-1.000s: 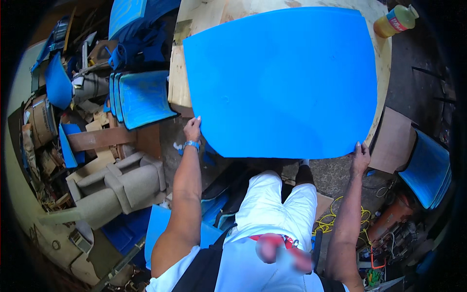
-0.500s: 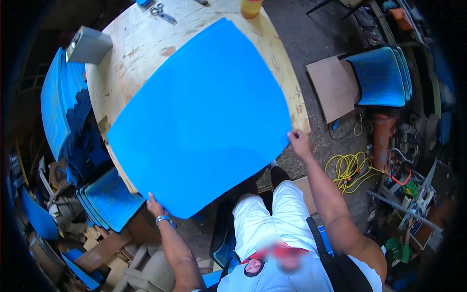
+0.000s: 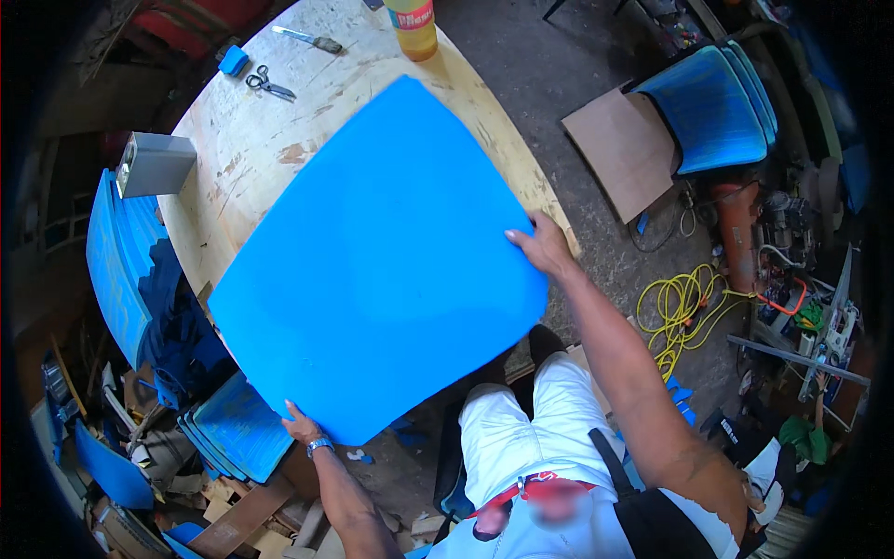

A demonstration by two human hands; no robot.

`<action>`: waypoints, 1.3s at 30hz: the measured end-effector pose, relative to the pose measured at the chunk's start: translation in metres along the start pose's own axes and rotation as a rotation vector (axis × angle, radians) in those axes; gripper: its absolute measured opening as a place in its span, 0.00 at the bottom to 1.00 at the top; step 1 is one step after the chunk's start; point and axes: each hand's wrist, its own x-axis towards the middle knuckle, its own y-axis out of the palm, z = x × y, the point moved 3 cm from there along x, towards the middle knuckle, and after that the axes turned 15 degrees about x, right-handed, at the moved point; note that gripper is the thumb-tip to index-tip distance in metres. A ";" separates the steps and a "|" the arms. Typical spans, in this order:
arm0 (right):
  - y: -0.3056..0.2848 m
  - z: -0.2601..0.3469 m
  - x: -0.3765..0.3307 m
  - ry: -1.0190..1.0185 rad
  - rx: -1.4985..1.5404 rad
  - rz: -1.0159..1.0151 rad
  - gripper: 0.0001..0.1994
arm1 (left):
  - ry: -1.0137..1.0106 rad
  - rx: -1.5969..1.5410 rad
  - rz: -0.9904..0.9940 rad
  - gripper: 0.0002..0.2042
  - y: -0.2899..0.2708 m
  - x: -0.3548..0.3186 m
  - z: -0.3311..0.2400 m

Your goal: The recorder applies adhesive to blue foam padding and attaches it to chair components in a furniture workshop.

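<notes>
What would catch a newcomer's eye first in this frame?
The big bright blue sheet fills the middle of the view, lying across the round pale wooden table, with the left hand at its near corner and the right hand on its right edge. Next come the stacked blue seat shells at upper right and the yellow coiled cable on the floor beside the right forearm.

Head camera looks steeply down, close above the round table point(image 3: 270, 149).
</notes>
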 end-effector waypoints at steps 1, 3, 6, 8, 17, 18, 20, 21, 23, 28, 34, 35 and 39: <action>-0.011 -0.017 -0.010 -0.082 0.050 -0.028 0.25 | 0.112 0.049 -0.048 0.32 -0.003 0.006 -0.009; -0.041 -0.063 -0.029 -0.020 0.157 -0.126 0.24 | 0.217 0.079 -0.092 0.31 0.007 0.003 -0.029; -0.079 -0.088 -0.045 0.062 0.221 -0.273 0.21 | 0.323 -0.008 0.037 0.30 0.035 -0.019 -0.104; -0.092 -0.083 -0.043 -0.002 0.159 -0.351 0.22 | 0.448 0.058 -0.039 0.30 0.045 -0.026 -0.141; -0.085 -0.018 0.050 -0.022 0.091 -0.331 0.27 | 0.226 0.147 -0.021 0.39 0.066 -0.020 -0.159; -0.088 -0.020 0.051 -0.015 0.100 -0.329 0.27 | 0.233 0.154 -0.026 0.39 0.071 -0.016 -0.152; -0.077 -0.017 0.056 -0.011 0.136 -0.256 0.27 | 0.165 0.286 -0.125 0.40 0.063 -0.004 -0.138; -0.076 -0.018 0.059 -0.011 0.146 -0.247 0.27 | 0.165 0.290 -0.138 0.40 0.065 -0.010 -0.144; -0.087 -0.026 0.061 -0.035 0.108 -0.263 0.27 | 0.020 0.691 -0.183 0.40 0.069 -0.073 -0.184; -0.089 -0.006 0.088 0.013 0.275 -0.113 0.29 | 0.698 0.663 -0.258 0.34 0.116 -0.150 -0.252; -0.098 0.001 0.121 -0.255 0.118 0.050 0.29 | 1.059 0.551 -0.098 0.33 0.208 -0.245 -0.420; -0.100 -0.003 0.123 -0.315 0.116 0.040 0.28 | 1.070 0.509 -0.107 0.33 0.227 -0.254 -0.444; -0.104 -0.006 0.141 -0.358 0.151 -0.027 0.29 | 1.100 0.440 -0.122 0.37 0.287 -0.310 -0.520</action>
